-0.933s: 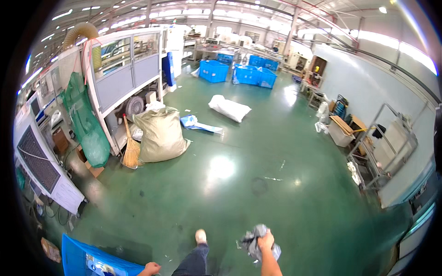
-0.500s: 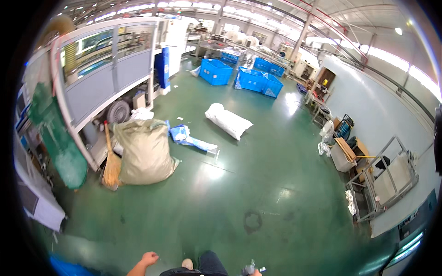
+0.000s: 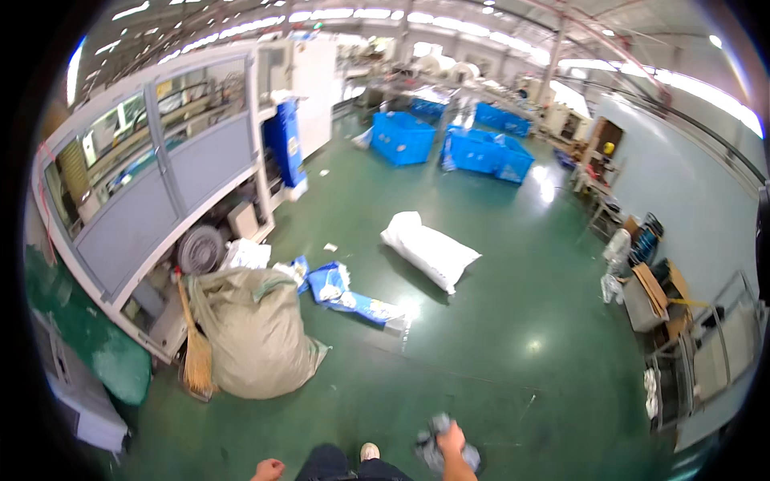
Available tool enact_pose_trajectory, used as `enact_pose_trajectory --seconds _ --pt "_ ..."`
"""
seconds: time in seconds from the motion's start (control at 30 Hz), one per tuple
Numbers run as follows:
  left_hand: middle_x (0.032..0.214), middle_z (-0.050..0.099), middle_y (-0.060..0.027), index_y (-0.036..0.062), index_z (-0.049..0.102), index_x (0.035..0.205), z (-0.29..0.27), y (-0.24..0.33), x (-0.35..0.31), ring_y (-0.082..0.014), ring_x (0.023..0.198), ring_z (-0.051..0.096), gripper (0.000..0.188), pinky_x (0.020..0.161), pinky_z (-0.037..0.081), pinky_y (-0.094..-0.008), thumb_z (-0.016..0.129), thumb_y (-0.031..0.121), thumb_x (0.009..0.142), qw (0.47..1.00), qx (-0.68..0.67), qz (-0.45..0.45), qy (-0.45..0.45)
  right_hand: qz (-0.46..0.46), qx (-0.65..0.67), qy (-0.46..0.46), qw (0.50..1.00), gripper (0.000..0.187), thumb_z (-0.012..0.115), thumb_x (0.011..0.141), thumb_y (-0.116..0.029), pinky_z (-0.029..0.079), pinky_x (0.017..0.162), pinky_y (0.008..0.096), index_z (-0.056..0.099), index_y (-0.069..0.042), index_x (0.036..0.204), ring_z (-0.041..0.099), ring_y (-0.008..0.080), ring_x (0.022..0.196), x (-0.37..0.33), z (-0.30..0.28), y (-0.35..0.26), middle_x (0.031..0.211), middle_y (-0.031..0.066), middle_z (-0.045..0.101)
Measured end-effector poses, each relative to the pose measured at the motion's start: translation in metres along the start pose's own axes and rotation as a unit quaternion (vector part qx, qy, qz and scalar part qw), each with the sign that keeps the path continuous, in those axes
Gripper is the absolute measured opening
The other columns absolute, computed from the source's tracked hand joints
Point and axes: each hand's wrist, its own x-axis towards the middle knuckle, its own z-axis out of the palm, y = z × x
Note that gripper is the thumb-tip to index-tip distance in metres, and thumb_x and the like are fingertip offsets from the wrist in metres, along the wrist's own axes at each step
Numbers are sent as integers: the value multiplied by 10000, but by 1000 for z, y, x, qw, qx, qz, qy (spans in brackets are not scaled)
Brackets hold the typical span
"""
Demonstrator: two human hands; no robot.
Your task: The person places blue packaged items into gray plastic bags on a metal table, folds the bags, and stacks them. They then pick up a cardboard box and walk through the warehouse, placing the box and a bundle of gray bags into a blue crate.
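My right hand (image 3: 451, 438) is closed on a crumpled grey bundle (image 3: 433, 455), which looks like thin plastic or cloth and hangs low over the floor. At the lower edge, my left hand (image 3: 270, 469) has its fingers curled in, with nothing visible in it. Ahead of me lies a full white sack (image 3: 429, 250) on its side. To the left, a large beige woven sack (image 3: 253, 333) slumps on the floor, bulging. Between the two sacks a blue and white wrapper (image 3: 353, 301) is spread flat.
A straw broom (image 3: 196, 357) leans beside the beige sack, next to a grey-panelled machine (image 3: 120, 264). Blue bins (image 3: 401, 138) stand farther off. Along the right wall are boxes (image 3: 644, 301) and a metal frame cart (image 3: 706, 361). Green floor (image 3: 513, 337) lies between.
I have moved forward, so the sacks and wrapper appear nearer. My right hand has come higher into view, showing more of the grey bundle. My left hand has dropped lower.
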Motion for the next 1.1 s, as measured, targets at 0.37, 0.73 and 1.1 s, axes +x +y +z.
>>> enact_pose_trajectory --seconds 0.37,0.73,1.1 --pt "953 657 -138 102 669 936 -110 -49 218 -328 939 623 320 813 495 -428 546 381 838 975 164 -100 -108 -363 32 28 931 297 572 674 -50 466 756 509 536 -9 966 583 458 846 325 68 -508 853 251 619" --pt "885 677 -146 46 651 974 -371 87 533 -339 805 638 256 735 514 -409 617 238 808 962 -172 -88 195 -196 -39 7 980 304 606 654 -84 455 799 543 505 -20 933 575 499 866 477 173 -675 848 283 621" --pt "1460 312 -94 65 418 1317 -610 82 1007 -368 1042 562 621 799 506 -429 523 -96 726 963 53 -47 260 -265 197 -73 941 389 689 755 -106 479 842 371 570 45 1093 642 304 927 624 413 -1029 1005 195 666"
